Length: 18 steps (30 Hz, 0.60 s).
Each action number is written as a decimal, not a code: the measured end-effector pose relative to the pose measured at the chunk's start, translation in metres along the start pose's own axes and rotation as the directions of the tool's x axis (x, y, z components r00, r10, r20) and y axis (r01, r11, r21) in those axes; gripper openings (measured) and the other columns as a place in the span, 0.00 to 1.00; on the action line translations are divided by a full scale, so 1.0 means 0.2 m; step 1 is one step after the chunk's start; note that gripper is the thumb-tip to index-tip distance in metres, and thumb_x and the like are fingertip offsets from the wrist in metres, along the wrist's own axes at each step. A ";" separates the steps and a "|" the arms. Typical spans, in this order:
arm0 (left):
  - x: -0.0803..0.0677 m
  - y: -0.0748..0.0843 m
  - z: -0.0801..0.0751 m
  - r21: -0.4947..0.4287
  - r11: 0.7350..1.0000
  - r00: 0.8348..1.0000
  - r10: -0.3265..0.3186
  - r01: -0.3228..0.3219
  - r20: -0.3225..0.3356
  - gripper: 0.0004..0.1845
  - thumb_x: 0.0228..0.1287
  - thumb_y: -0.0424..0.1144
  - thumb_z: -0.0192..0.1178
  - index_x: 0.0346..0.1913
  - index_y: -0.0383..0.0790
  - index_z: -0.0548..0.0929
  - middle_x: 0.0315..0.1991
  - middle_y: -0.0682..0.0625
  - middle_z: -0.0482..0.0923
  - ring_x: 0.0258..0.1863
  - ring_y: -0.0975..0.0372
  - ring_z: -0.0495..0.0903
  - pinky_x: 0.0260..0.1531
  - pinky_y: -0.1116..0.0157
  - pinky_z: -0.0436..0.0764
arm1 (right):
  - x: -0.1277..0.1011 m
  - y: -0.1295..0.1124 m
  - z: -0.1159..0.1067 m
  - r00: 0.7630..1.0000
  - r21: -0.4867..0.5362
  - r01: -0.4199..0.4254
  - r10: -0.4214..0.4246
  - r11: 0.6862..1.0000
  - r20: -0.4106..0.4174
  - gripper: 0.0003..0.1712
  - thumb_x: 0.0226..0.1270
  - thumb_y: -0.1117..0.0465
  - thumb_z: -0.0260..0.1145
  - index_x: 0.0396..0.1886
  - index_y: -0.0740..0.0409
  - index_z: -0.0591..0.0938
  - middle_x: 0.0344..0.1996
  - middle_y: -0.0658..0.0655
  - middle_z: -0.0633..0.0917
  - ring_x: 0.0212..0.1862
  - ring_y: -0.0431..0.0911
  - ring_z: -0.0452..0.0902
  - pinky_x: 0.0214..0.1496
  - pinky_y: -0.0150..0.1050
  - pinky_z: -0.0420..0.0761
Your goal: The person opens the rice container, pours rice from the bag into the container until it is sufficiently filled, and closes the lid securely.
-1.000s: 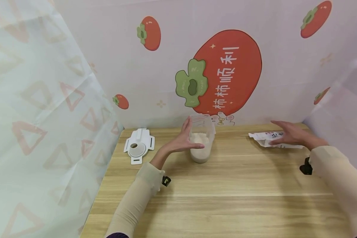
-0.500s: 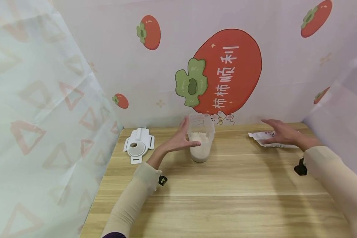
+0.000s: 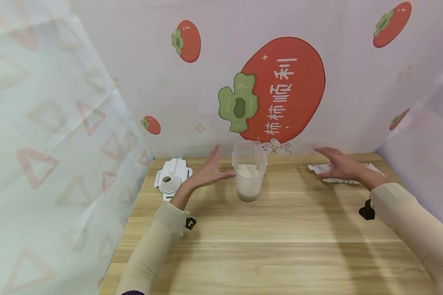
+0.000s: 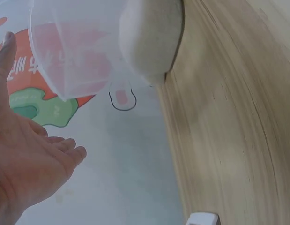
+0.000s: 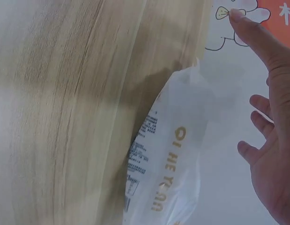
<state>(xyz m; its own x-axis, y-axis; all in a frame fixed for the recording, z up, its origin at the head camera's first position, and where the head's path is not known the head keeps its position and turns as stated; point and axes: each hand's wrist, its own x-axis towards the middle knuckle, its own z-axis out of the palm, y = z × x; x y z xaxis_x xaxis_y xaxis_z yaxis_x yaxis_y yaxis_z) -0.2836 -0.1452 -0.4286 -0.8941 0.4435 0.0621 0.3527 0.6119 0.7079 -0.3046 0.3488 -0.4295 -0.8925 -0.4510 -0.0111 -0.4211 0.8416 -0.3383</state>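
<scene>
A clear plastic container (image 3: 249,171) partly filled with white rice stands upright on the wooden table (image 3: 280,237) near the back wall; it also shows in the left wrist view as the container (image 4: 112,47). My left hand (image 3: 209,170) hovers just left of it, fingers straight, holding nothing, a small gap between thumb and container. My right hand (image 3: 337,164) hovers with spread fingers over a flat white rice bag (image 3: 369,169), seen closer as the bag (image 5: 168,164) in the right wrist view. The right hand (image 5: 271,140) is not gripping the bag.
A white plastic lid (image 3: 172,180) with a round spout lies at the table's back left. Printed cloth walls close in the left, back and right sides. A broad stretch of bare wood lies between me and the container.
My left hand has drawn away from the container to the left, letting go of it. My right hand has shifted left above the bag.
</scene>
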 end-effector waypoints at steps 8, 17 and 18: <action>-0.04 -0.06 -0.07 0.052 0.999 0.999 -0.013 0.015 -0.031 0.69 0.63 0.64 0.72 0.86 0.38 0.32 0.87 0.38 0.30 0.86 0.52 0.33 0.84 0.50 0.44 | 0.04 -0.09 0.02 0.998 0.018 0.040 -0.039 0.999 -0.043 0.62 0.59 0.43 0.82 0.82 0.65 0.61 0.78 0.75 0.63 0.77 0.73 0.57 0.72 0.75 0.64; -0.08 -0.13 -0.15 0.055 0.996 0.994 -0.063 0.067 -0.086 0.66 0.66 0.63 0.70 0.86 0.36 0.35 0.87 0.39 0.32 0.86 0.52 0.34 0.84 0.47 0.45 | 0.08 -0.20 0.07 0.991 0.021 0.108 -0.106 0.994 -0.078 0.63 0.58 0.42 0.83 0.82 0.67 0.62 0.78 0.74 0.64 0.77 0.72 0.58 0.74 0.73 0.63; -0.08 -0.14 -0.16 0.056 0.996 0.993 -0.071 0.076 -0.092 0.66 0.66 0.63 0.70 0.86 0.37 0.35 0.87 0.39 0.31 0.86 0.51 0.34 0.84 0.46 0.45 | 0.08 -0.21 0.07 0.990 0.025 0.116 -0.114 0.993 -0.081 0.63 0.57 0.42 0.83 0.82 0.67 0.62 0.78 0.74 0.65 0.77 0.72 0.58 0.74 0.73 0.63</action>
<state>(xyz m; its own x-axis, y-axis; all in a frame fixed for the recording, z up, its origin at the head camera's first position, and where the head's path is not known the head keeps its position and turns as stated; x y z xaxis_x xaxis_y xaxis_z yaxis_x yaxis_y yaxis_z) -0.2882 -0.1911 -0.4263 -0.9384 0.3371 0.0760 0.2984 0.6797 0.6700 -0.2988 0.3019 -0.4293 -0.8490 -0.5181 0.1037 -0.5176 0.7760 -0.3605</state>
